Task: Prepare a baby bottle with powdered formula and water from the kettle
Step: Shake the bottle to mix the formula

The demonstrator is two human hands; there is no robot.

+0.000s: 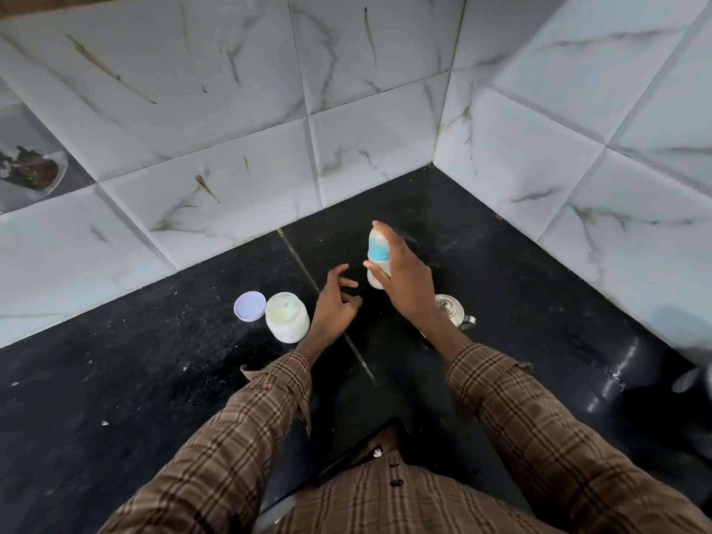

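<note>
My right hand (404,279) grips the baby bottle (377,248), a clear bottle with a blue collar, and holds it upright above the black counter (154,379); the bottle looks blurred. To its left my left hand (335,306) hovers with loosely spread fingers and holds nothing. An open jar of white powdered formula (287,317) stands on the counter just left of that hand. The jar's pale round lid (249,306) lies beside it, upside down. A small steel kettle (452,310) sits behind my right wrist, mostly hidden by it.
White marble-look tiled walls (346,129) close the corner behind and to the right. A glass bowl with dark contents (32,171) sits in a recess at far left. White specks dot the counter. A dark glossy object (616,387) stands at the right edge.
</note>
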